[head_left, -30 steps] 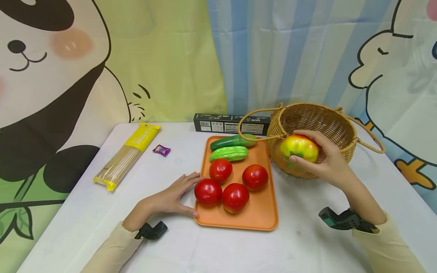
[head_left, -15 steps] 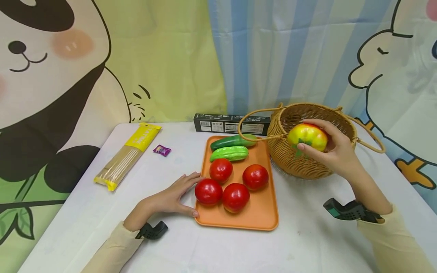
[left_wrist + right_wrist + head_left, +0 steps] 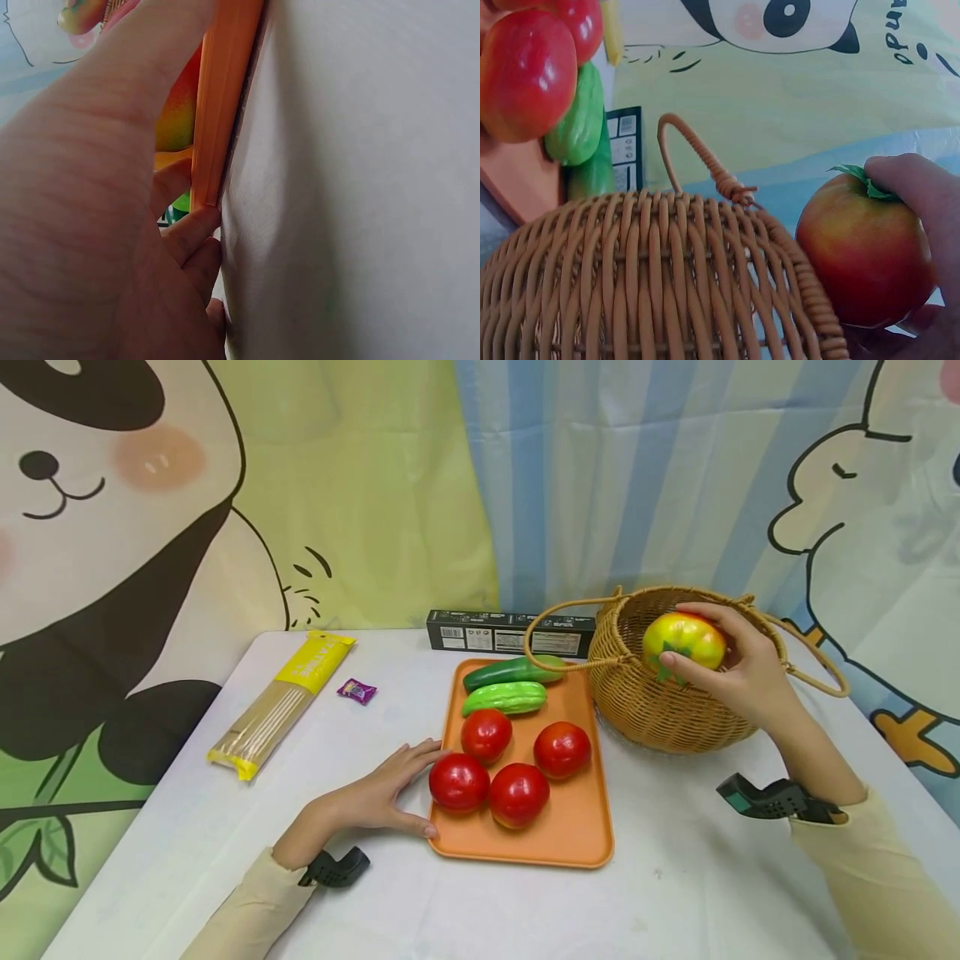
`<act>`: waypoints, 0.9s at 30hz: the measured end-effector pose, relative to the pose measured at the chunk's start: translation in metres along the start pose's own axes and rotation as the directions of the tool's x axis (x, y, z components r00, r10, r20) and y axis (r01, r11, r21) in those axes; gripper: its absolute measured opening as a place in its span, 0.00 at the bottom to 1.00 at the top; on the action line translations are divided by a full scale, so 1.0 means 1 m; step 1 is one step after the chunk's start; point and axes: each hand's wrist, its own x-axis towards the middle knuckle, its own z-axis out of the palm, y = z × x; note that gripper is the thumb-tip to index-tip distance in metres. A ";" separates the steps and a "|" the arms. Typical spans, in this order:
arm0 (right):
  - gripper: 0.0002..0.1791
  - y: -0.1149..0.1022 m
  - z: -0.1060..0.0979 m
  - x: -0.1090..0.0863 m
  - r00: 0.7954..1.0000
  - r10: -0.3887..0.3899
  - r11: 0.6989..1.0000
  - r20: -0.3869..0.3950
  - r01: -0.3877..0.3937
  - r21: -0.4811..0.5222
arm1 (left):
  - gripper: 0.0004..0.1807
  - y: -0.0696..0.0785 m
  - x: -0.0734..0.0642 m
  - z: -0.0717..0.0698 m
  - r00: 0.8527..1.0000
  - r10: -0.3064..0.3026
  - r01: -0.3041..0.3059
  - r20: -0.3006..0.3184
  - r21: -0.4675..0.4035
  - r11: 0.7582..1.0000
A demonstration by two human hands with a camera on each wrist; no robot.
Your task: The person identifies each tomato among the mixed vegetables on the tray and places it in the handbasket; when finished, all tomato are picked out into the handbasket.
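Between the thumb and fingers of my right hand (image 3: pixel 738 672) is a yellow-red tomato (image 3: pixel 684 641) with green leaves, held at the mouth of a wicker basket (image 3: pixel 667 718). In the right wrist view the tomato (image 3: pixel 866 255) appears just beyond the basket's rim. My left hand (image 3: pixel 378 793) rests at the left edge of an orange tray (image 3: pixel 577 843), its thumb and fingertips against the rim with the fingers fairly straight. On the tray lie several red tomatoes (image 3: pixel 519 795), a light green cucumber (image 3: pixel 504 697) and a darker green cucumber (image 3: pixel 498 673).
A black box (image 3: pixel 510 633) stands behind the tray, partly behind the basket's handle (image 3: pixel 558 606). To the left lie a yellow pack of noodles (image 3: pixel 281 706) and a small purple wrapped candy (image 3: pixel 357 691). A printed curtain (image 3: pixel 375 485) hangs behind the table.
My right hand has carried the tomato up and to the right, from the basket's front left side to its opening. My left hand and the tray have stayed put.
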 end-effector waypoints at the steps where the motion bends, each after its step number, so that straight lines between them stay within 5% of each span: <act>1: 0.31 0.001 0.000 0.001 1.000 0.013 1.000 0.003 -0.013 -0.015 | 0.55 0.000 0.000 0.000 1.000 -0.001 0.001 0.002 -0.001 1.000; 14: 0.33 0.017 -0.004 0.011 0.978 0.183 0.963 0.103 -0.157 -0.221 | 0.55 0.003 0.000 -0.001 1.000 -0.009 0.009 0.006 -0.002 1.000; 27: 0.34 0.020 -0.002 0.022 0.911 0.294 0.926 0.288 -0.198 -0.321 | 0.55 0.003 0.000 -0.001 1.000 -0.025 0.025 0.006 -0.007 1.000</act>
